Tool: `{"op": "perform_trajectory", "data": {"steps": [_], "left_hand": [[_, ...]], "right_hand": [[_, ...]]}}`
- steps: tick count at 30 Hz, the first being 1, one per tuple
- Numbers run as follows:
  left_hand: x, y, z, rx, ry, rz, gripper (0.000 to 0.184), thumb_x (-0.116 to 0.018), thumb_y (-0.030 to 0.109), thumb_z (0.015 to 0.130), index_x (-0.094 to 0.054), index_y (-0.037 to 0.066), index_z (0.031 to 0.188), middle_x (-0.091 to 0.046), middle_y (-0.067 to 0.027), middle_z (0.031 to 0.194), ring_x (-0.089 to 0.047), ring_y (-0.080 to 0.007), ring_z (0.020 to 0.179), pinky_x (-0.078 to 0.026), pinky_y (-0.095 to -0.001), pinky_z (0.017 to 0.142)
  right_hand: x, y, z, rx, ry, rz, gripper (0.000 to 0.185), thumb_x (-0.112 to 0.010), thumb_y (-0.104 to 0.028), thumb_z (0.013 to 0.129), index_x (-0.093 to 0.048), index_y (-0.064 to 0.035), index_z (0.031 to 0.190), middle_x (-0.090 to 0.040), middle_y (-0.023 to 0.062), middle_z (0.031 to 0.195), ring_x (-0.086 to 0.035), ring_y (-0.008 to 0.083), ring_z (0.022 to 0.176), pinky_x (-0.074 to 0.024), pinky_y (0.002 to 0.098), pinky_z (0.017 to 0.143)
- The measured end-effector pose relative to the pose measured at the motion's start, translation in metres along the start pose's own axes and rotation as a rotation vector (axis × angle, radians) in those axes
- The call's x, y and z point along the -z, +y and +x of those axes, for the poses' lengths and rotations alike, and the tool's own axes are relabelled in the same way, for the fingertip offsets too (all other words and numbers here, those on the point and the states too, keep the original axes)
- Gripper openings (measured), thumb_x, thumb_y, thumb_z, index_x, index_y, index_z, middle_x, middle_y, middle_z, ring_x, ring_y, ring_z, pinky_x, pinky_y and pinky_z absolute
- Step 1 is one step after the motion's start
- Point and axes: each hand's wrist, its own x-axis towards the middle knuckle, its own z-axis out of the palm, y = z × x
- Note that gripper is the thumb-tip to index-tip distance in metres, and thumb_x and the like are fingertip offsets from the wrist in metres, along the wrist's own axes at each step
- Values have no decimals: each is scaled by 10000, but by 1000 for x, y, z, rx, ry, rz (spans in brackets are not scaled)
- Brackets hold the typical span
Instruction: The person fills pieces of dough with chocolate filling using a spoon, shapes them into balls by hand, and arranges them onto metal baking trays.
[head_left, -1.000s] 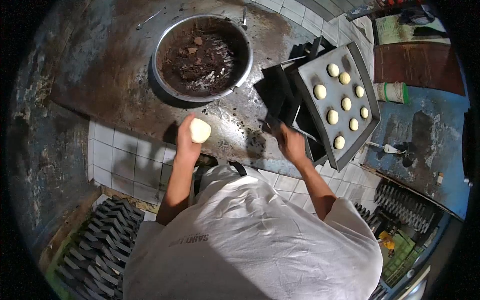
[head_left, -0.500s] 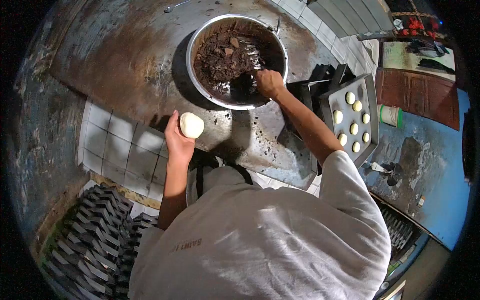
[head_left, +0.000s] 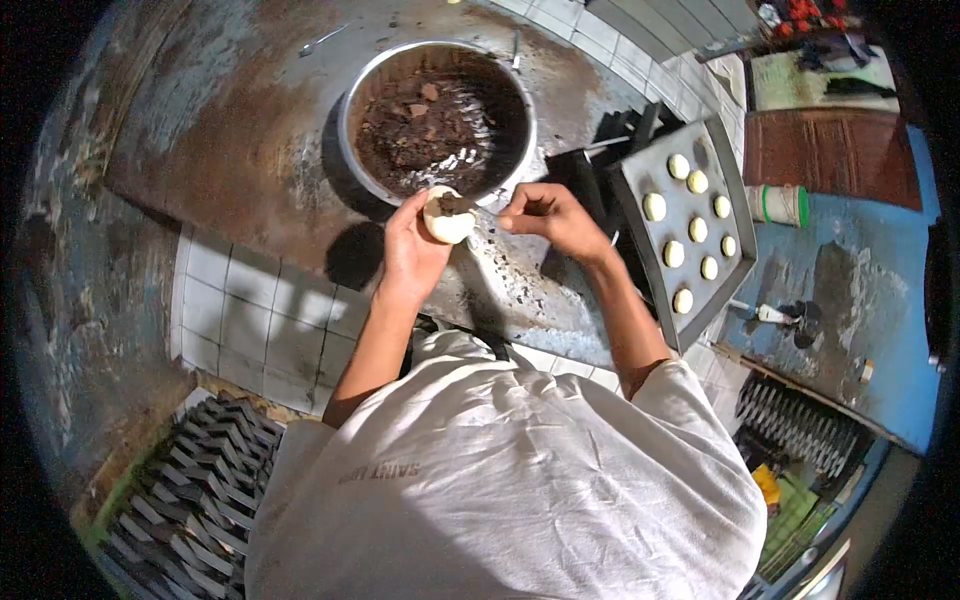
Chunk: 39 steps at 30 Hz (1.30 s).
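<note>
My left hand [head_left: 415,250] holds a pale dough ball [head_left: 449,228] in its fingers, near the table's front edge. A clump of dark brown filling [head_left: 452,203] lies on top of the dough. Just to the right, my right hand [head_left: 548,220] is closed in a pinch around the end of a thin tool [head_left: 487,214], whose tip reaches toward the filling. Behind both hands stands a round metal bowl [head_left: 343,150] with dark crumbly filling [head_left: 400,135] inside.
On the right, a tilted metal tray [head_left: 650,255] bears several dough balls [head_left: 699,229]. A spoon [head_left: 322,41] lies at the table's back left. Farther right, a white container with green bands [head_left: 785,205] rests on a blue surface [head_left: 880,300].
My right hand has gone from the tray side into the bowl, then back to the dough. Dark filling now sits on the ball. My left hand has moved right relative to the table.
</note>
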Motion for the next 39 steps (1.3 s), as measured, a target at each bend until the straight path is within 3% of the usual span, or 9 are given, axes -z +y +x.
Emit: {"op": "perform_trajectory", "data": {"steps": [12, 14, 16, 18, 22, 26, 29, 32, 39], "left_hand": [[-50, -151, -51, 162, -25, 79, 362, -516, 330, 1039, -581, 13, 1201, -642, -115, 1196, -598, -275, 1185, -452, -465, 1068], [-45, -170, -54, 284, -131, 67, 451, -537, 412, 1021, -570, 13, 1227, -633, -128, 1226, -587, -292, 1196, -432, -469, 1086], [-47, -193, -62, 294, -150, 138, 516, -544, 469, 1007, -567, 11, 1245, -630, -140, 1239, -580, -297, 1205, -414, -467, 1102], [-50, -211, -73, 284, -129, 192, 541, -531, 481, 1011, -561, 5, 1265, -643, -134, 1218, -601, -298, 1172, -440, -465, 1076], [-43, -239, -86, 314, -192, 283, 575, -522, 475, 1020, -528, -2, 1342, -602, -142, 1341, -566, -280, 1257, -432, -435, 1093], [-44, -247, -96, 222, -257, 654, 351, -551, 284, 1023, -603, 21, 1250, -662, -86, 1215, -653, -226, 1098, -531, -353, 931], [-32, -234, -96, 195, -167, 905, 352, -558, 31, 920, -601, 6, 1269, -662, -72, 1177, -638, -146, 998, -504, -273, 846], [-43, -231, -107, 199, -205, 992, 464, -584, -20, 885, -568, -15, 1348, -659, -82, 1175, -638, -145, 1013, -507, -270, 869], [-78, -214, -141, -73, -280, 1250, 626, -676, -169, 765, -586, -47, 1372, -656, -110, 1188, -651, -169, 1072, -527, -299, 958]], "right_hand": [[-27, 267, -217, -69, 762, 359, 109, -735, -123, 911, -683, -32, 882, -684, 46, 888, -621, 141, 859, -497, 300, 799], [-18, 320, -247, -120, 736, -63, 183, -679, -184, 974, -665, -3, 951, -686, 39, 853, -636, 147, 802, -508, 312, 759], [-11, 286, -261, -265, 732, -360, 253, -626, -235, 1001, -686, 6, 1049, -723, 114, 1024, -675, 234, 918, -509, 356, 829], [-7, 260, -251, 5, 1011, -838, 301, -637, -284, 998, -693, -22, 1137, -686, 163, 1231, -651, 279, 1085, -489, 369, 907], [-3, 129, -249, 67, 554, 681, 488, -634, -348, 983, -574, -62, 1374, -634, 103, 1305, -567, 241, 1237, -439, 391, 1047], [13, 138, -252, 4, 181, 986, 574, -711, -238, 949, -498, -121, 1469, -584, -3, 1356, -566, 220, 1243, -470, 385, 1036], [11, 125, -277, 243, 391, 22, 730, -770, 26, 784, -492, -49, 1455, -598, 98, 1326, -599, 265, 1215, -500, 385, 1004], [13, 110, -285, 413, 522, -470, 770, -779, 10, 768, -462, -31, 1469, -583, 179, 1321, -601, 346, 1200, -503, 398, 999], [6, 76, -274, 504, 656, -375, 292, -726, -138, 885, -725, -59, 1166, -735, 144, 1067, -736, 312, 872, -581, 385, 744]]}}
